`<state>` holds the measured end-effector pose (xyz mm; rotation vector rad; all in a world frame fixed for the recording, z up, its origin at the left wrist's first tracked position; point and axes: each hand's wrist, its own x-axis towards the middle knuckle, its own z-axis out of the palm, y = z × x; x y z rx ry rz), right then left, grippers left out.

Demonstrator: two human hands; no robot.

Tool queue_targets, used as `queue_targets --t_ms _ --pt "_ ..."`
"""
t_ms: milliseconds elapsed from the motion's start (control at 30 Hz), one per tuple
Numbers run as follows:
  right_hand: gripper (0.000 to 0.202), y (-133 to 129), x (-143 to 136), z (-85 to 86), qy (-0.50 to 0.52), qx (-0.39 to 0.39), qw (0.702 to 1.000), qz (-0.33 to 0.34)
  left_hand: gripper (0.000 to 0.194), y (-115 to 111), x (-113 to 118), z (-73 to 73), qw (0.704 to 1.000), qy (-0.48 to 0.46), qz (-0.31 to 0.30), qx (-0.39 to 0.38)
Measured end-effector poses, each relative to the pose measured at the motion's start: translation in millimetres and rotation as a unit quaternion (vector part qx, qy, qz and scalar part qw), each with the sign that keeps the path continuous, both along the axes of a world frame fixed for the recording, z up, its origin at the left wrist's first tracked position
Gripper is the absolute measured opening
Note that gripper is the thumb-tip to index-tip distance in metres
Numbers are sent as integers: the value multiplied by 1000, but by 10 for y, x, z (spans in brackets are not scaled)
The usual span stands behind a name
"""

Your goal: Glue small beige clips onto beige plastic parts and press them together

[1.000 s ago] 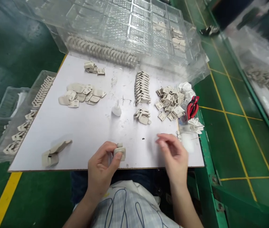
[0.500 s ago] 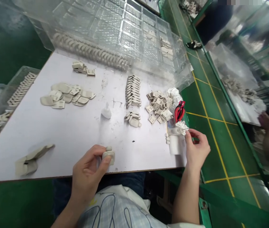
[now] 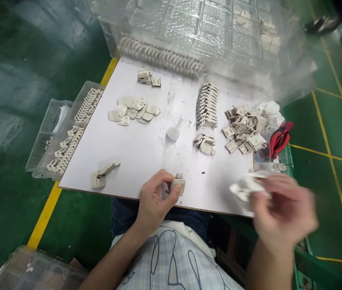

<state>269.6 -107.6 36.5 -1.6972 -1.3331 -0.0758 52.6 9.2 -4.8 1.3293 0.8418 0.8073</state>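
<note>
At counter (image 3: 147, 155) edge | L hand (image 3: 155, 201): pinching beige pc (image 3: 178, 185), prob. light, stiff; hold by sides | R hand (image 3: 285, 213): gripping white wad (image 3: 243, 191), likely soft

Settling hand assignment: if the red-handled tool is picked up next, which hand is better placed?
Right, I'd say. The right hand is much nearer the red-handled tool, though it appears to hold a white wad. The left hand is farther off and grips a small beige part.

Green floor (image 3: 89, 229), yellow lines (image 3: 44, 215), red-handled tool (image 3: 280, 139) at right, clear bin (image 3: 42, 274) lower left
</note>
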Motion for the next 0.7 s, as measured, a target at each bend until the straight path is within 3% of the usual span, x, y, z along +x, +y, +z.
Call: queue_targets --t_ms 100,200,700 --pt "26 310 -311 8 -69 -59 986 143 15 8 3 6 1000 7 -6 14" --pt "27 487 -449 36 -82 -81 972 204 15 11 8 13 1000 17 -10 25" --pt "32 542 -496 -15 -107 -78 957 257 14 12 -3 24 999 23 -25 6"
